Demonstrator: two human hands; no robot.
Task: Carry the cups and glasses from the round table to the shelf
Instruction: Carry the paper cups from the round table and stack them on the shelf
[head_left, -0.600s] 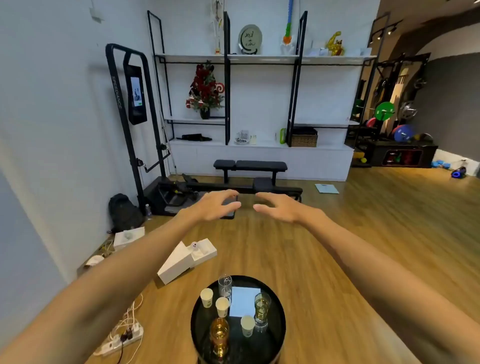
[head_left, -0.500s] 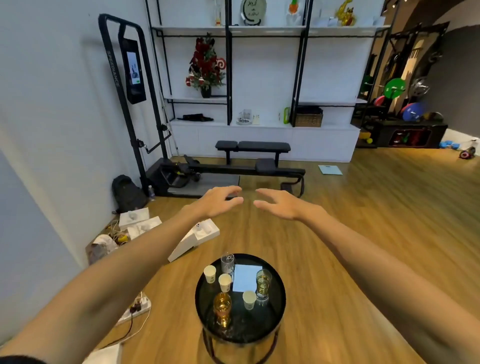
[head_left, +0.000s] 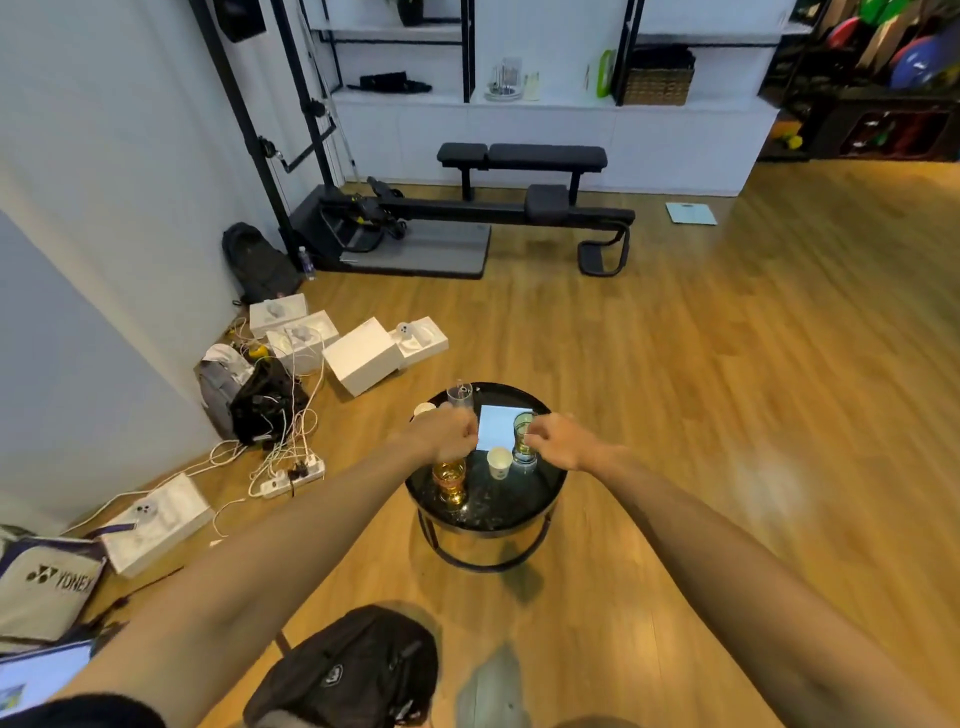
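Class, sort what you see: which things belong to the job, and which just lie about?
Job: round table, amber glass, green-tinted glass, clear glass, paper cup, shelf.
Lying about: white boxes, power strip, bench, backpack.

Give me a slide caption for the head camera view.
Both hands, left and right, reach over cups and glasses on the round table.
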